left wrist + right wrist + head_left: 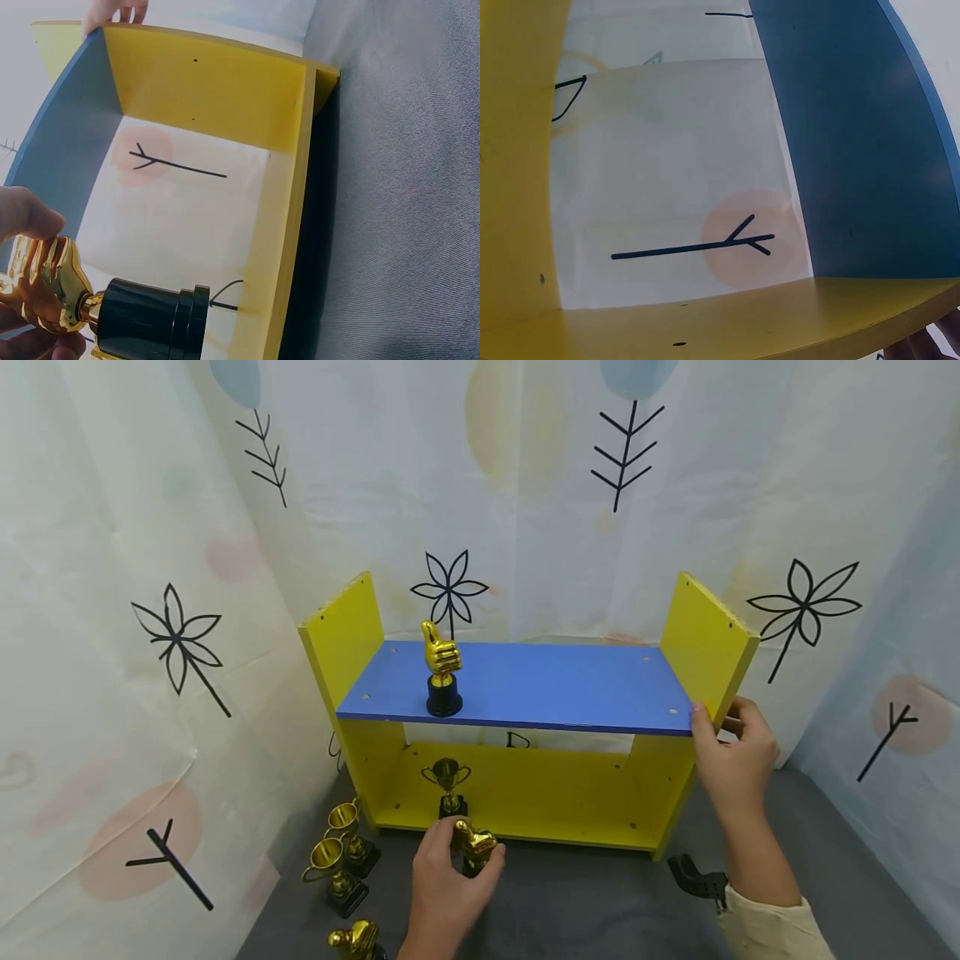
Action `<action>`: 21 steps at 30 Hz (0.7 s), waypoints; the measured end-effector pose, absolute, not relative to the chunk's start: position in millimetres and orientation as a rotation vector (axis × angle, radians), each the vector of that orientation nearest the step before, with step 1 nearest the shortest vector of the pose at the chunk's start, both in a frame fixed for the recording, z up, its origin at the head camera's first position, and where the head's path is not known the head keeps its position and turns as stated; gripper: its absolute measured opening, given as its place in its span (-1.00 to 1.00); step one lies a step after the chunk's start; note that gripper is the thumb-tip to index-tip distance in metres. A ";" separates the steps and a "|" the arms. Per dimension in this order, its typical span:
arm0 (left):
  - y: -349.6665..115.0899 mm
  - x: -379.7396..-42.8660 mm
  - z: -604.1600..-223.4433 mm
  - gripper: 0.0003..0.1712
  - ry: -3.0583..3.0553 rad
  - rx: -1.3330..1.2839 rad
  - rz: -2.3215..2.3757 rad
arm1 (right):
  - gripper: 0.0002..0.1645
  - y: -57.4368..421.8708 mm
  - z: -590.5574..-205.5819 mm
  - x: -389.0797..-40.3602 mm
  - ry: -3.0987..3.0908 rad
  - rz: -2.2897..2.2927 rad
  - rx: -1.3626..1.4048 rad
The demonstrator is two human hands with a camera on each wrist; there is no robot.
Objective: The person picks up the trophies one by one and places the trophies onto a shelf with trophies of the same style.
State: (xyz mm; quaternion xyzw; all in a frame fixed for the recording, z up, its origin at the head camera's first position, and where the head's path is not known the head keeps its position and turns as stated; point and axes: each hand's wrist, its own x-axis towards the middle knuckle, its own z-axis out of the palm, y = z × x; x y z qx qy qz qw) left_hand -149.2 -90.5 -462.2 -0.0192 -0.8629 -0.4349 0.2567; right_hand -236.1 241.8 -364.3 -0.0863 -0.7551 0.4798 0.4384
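My left hand (447, 889) pinches a gold thumbs-up trophy (478, 842) by its golden fist, in front of the shelf's lower level. In the left wrist view the trophy's black round base (146, 319) points toward the lower compartment. My right hand (738, 760) grips the right side panel of the yellow and blue shelf (708, 639), with the thumb near the blue board's front corner. Another thumbs-up trophy (442, 670) stands upright on the blue board, left of its middle. Below it, a gold cup trophy (447, 781) stands on the yellow lower level, partly behind my left hand.
Left of the shelf, two gold cup trophies (330, 864) stand on the dark grey table (585, 902). A further thumbs-up trophy (357, 938) is cut off at the bottom edge. Near my right forearm lies a black object (696, 878). Patterned white curtains (555, 527) surround the table.
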 end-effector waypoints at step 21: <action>-87.2 -150.5 -456.4 -0.54 -2.320 -0.090 -1.191 | -0.52 238.2 -364.5 -234.5 -1.874 1.185 -0.233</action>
